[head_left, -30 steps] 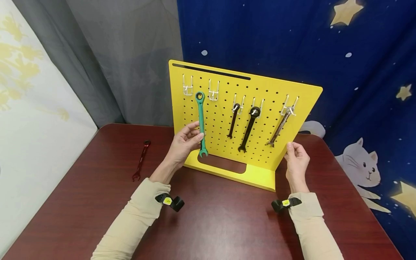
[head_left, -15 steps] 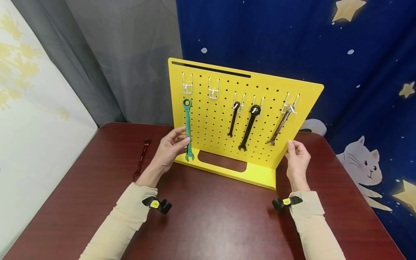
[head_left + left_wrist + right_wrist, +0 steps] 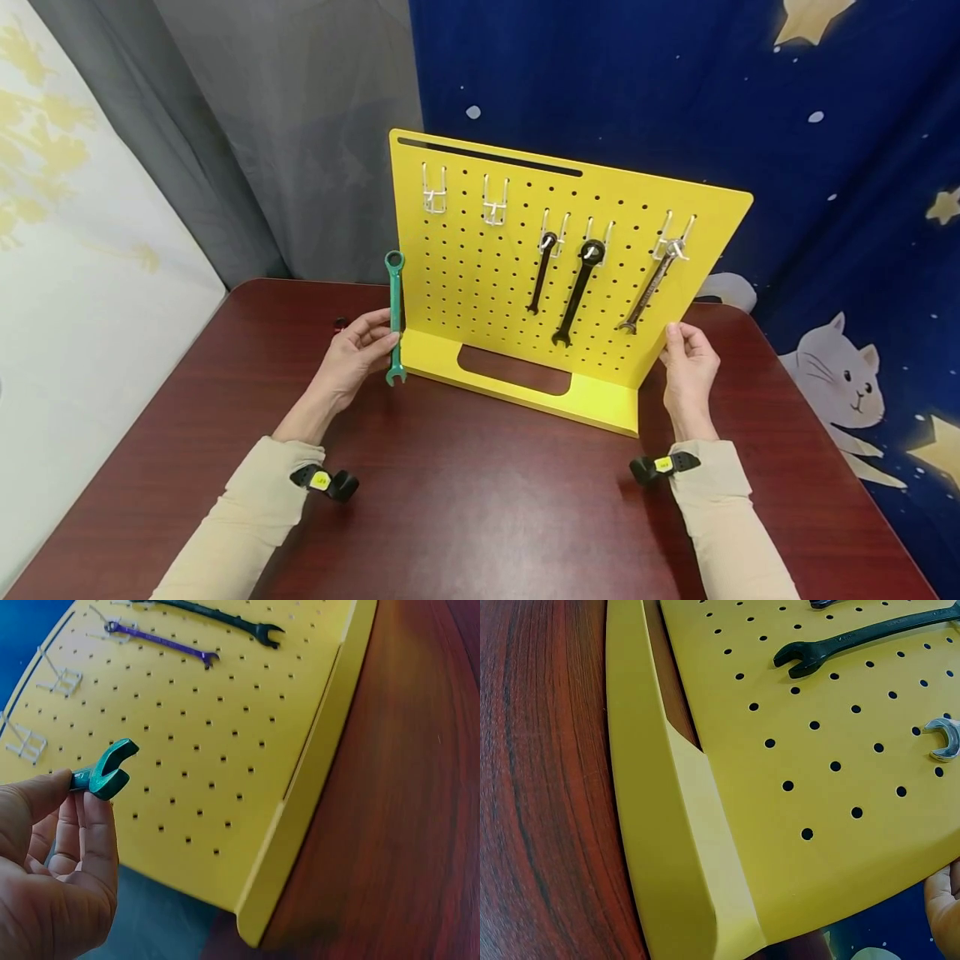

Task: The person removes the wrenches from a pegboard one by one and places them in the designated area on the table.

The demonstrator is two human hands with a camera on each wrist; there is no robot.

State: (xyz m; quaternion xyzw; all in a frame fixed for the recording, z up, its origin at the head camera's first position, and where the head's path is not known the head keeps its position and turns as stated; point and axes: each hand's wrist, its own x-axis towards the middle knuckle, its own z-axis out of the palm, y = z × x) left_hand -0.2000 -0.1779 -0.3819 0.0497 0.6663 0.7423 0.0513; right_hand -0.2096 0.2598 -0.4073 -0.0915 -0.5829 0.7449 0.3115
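Pinched between the thumb and fingers of my left hand [image 3: 348, 358] is a green combination wrench [image 3: 395, 308], upright, ring end at the top. It stands just off the left edge of a yellow pegboard [image 3: 480, 283]; in the left wrist view its open-ended jaw [image 3: 112, 771] points toward the camera. My right hand [image 3: 688, 371] grips the pegboard's right edge between thumb and fingers. On white hooks hang a small dark wrench [image 3: 542, 273], purple in the left wrist view, a larger black wrench [image 3: 577, 292] and a silver wrench [image 3: 651, 287].
Two white hooks, a left one [image 3: 434, 193] and a right one [image 3: 494, 204], hold nothing at the board's upper left. Behind my left hand, the end of a red wrench [image 3: 341, 323] shows on the dark red table [image 3: 480, 500]. Grey and blue curtains [image 3: 600, 75] hang behind.
My left hand has carried the green wrench left and down, from in front of the pegboard to beside its left edge, now covering most of the red wrench. My right hand keeps its hold.
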